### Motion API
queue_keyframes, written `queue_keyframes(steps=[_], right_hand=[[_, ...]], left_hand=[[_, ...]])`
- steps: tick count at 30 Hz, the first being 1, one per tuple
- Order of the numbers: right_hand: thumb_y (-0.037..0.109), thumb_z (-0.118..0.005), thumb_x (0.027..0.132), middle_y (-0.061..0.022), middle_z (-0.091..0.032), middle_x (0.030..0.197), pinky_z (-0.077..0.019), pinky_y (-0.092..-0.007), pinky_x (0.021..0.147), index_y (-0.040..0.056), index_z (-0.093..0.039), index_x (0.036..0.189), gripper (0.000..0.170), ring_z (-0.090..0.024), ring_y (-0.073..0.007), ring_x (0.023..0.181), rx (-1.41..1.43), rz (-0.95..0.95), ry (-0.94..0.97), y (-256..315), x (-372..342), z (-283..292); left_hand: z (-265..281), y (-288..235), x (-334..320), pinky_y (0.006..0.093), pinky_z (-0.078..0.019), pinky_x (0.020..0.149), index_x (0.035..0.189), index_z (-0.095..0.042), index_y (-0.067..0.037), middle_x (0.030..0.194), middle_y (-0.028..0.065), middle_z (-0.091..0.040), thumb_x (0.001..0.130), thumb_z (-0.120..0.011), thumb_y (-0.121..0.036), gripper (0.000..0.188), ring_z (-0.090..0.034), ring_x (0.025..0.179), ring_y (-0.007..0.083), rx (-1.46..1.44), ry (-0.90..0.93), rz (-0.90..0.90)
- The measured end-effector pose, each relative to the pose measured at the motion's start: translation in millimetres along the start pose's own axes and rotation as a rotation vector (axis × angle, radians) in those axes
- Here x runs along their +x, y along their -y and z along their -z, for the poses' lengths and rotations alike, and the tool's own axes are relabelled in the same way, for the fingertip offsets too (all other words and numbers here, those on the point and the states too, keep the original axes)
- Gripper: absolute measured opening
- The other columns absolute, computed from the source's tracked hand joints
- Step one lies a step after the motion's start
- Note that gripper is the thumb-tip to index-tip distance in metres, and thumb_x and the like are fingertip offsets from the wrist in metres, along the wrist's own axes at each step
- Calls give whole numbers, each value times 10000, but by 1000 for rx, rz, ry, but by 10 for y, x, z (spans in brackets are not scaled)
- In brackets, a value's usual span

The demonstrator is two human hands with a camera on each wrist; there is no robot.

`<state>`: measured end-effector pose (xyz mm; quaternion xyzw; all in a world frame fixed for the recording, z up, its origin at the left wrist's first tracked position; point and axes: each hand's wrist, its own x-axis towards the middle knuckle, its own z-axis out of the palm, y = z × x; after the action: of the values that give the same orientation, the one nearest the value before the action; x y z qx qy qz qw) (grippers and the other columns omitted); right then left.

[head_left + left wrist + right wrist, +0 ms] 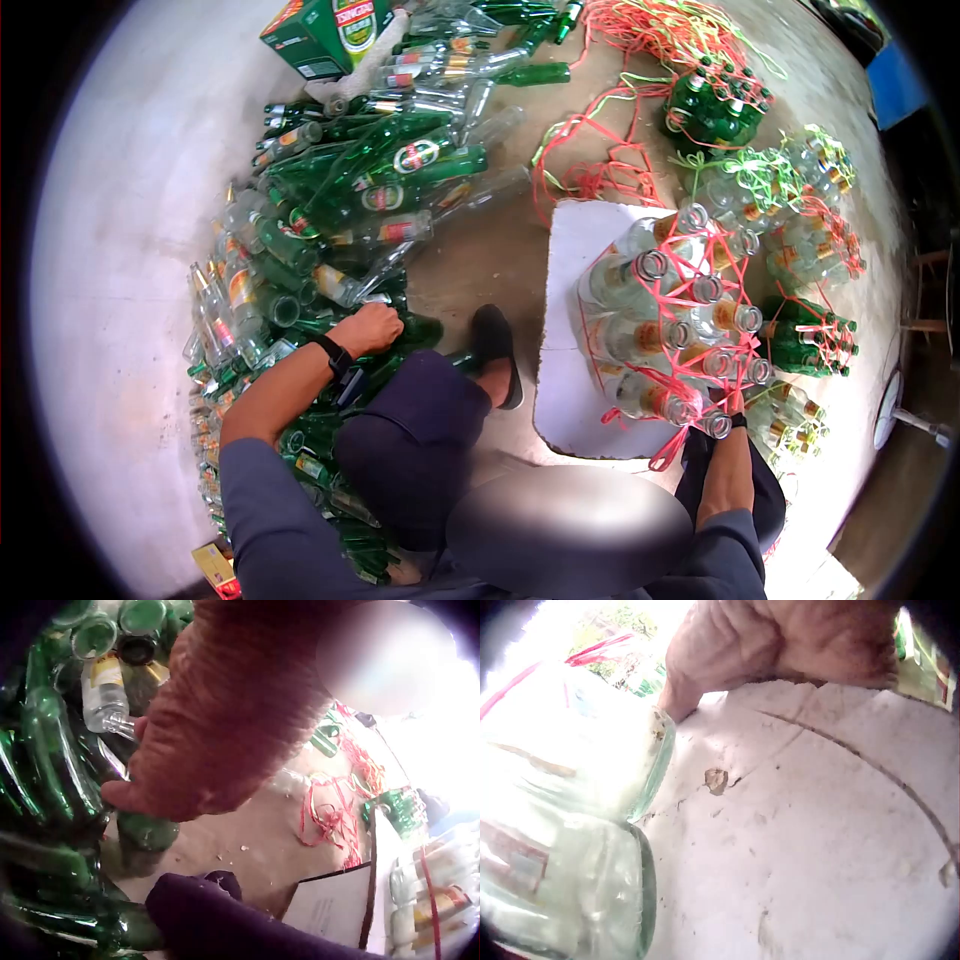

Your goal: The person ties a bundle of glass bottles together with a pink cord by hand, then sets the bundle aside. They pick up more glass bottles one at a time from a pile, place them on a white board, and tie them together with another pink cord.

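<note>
Clear bottles [592, 889] stand near the right grip [780, 645].

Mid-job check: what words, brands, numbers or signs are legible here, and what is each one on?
"TSINGTAO": on the green box; its smaller print is too small to read.
Loose bottles: labels too small or blurred to read.
Tied bottles: labels too small or blurred.
White block: faint print, unreadable.
Yellow-and-red box: print too small.
No number or sign is legible.

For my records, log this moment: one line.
left hand: near clear bottle, grip unclear; right hand: at edge of white board; tied bottles: on board
</note>
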<state>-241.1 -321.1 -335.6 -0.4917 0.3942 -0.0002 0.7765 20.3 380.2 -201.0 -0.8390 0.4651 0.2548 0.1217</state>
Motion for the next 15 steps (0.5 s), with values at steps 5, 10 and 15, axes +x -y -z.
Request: queue_keyframes(steps=[5, 10, 15], right_hand=[[282, -594, 943, -57, -616, 806, -524, -363, 674, 49, -605, 921, 234, -600, -201, 736, 19, -3, 14, -24, 31, 28], [271, -602, 939, -57, -622, 818, -530, -362, 679, 53, -608, 938, 218, -608, -203, 745, 32, -17, 24, -49, -5, 21], [261, -610, 935, -56, -628, 830, -537, -361, 684, 57, -612, 955, 204, -616, -206, 755, 45, -25, 50, -79, -23, 33]], left_hand=[[41, -66, 54, 432, -547, 622, 680, -688, -66, 716, 148, -683, 785, -609, -145, 153, -698, 706, 322, 5, 110, 17], [126, -167, -55, 463, -550, 754, 888, -738, -70, 863, 170, -716, 792, -581, -115, 189, -696, 846, 367, -245, 321, 128], [130, -205, -46, 457, -525, 851, 1090, -757, -101, 978, 191, -722, 771, -597, -130, 357, -671, 968, 355, -478, 396, 177]])
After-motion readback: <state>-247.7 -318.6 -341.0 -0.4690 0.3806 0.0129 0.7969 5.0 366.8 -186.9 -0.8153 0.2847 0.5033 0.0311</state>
